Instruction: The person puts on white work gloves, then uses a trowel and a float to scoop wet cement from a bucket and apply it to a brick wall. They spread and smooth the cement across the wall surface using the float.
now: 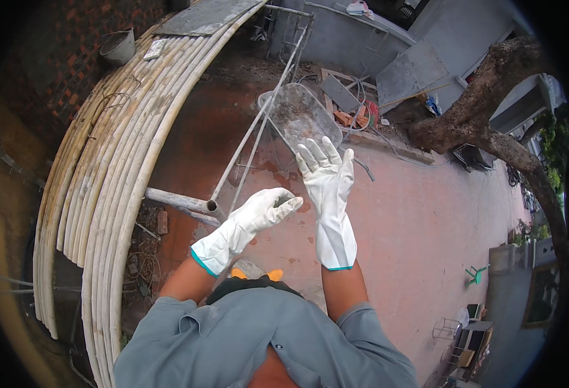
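Observation:
White work gloves with teal-edged cuffs cover both my hands. My right hand (326, 173) is raised at the centre, palm up, with its fingers stretched out and apart, holding nothing. Just to its left and lower, my left hand (263, 212) is bent inward, its fingers loosely curled and a gap showing beside the thumb. No object shows in it. Beyond the hands stands a wheelbarrow (304, 113), its grey tray stained with dirt. Metal scaffold poles (255, 132) slant up just left of my hands, and a thicker pipe (179, 202) ends near my left wrist.
A platform of long bamboo poles (148, 103) fills the left side, bearing a grey board (203, 16) and a bucket (117, 46). A tree trunk (485, 84) leans at the right. Broken bricks (349, 119) lie behind the wheelbarrow. A green stool (476, 275) is far right.

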Demonstrator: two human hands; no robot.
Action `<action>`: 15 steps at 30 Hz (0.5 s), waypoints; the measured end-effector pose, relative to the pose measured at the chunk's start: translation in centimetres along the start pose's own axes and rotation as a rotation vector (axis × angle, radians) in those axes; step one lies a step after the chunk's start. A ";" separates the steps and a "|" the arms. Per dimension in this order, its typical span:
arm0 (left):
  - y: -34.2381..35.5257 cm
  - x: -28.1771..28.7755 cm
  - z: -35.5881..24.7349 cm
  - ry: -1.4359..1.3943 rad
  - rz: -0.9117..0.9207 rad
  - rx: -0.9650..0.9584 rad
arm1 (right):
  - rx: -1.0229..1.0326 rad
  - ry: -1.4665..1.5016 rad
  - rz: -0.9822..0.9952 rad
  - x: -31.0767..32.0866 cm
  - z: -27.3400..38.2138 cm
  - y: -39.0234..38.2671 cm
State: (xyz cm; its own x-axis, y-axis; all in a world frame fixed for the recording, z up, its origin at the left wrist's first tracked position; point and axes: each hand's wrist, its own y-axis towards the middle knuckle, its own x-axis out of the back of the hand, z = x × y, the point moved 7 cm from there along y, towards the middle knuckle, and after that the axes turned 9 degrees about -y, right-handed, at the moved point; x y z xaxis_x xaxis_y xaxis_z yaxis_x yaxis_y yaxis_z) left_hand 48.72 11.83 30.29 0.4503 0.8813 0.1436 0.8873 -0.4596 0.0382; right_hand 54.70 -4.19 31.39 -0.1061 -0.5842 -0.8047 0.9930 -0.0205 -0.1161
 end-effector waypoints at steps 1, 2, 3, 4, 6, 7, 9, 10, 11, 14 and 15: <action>-0.3 -3.2 0.0 0.018 0.091 0.002 | 0.031 0.049 -0.005 1.0 0.5 0.2; -0.1 -6.1 0.4 0.022 0.220 0.068 | 0.038 0.070 -0.118 2.8 0.9 0.4; -0.2 -9.1 0.5 0.018 0.341 0.118 | 0.058 0.105 -0.181 4.4 1.4 0.3; -0.3 -11.6 0.0 -0.216 0.316 0.124 | 0.065 0.131 -0.228 6.2 2.1 -0.1; 0.3 -14.8 0.7 -0.242 0.395 0.288 | 0.113 0.179 -0.318 9.6 4.2 -1.0; 0.5 -16.2 1.2 -0.248 0.432 0.374 | 0.156 0.197 -0.374 11.5 5.7 -1.6; 1.4 -19.5 0.9 -0.386 0.536 0.403 | 0.230 0.233 -0.444 14.8 8.4 -3.1; 2.1 -21.1 1.0 -0.410 0.599 0.427 | 0.261 0.250 -0.457 16.2 9.7 -3.8; 2.6 -22.6 1.2 -0.438 0.665 0.465 | 0.293 0.263 -0.492 17.5 10.8 -4.7; 3.9 -27.0 1.1 -0.496 0.756 0.490 | 0.422 0.199 -0.499 20.7 15.4 -7.1; 3.9 -28.5 1.1 -0.522 0.786 0.503 | 0.452 0.165 -0.511 21.7 16.6 -8.2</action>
State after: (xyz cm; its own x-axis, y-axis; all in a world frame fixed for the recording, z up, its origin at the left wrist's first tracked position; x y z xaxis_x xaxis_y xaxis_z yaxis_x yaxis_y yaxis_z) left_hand 39.50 -14.98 25.27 0.7949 0.3504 -0.4954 0.2152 -0.9261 -0.3099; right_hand 45.13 -30.20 24.51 -0.5359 -0.2815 -0.7960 0.7368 -0.6162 -0.2782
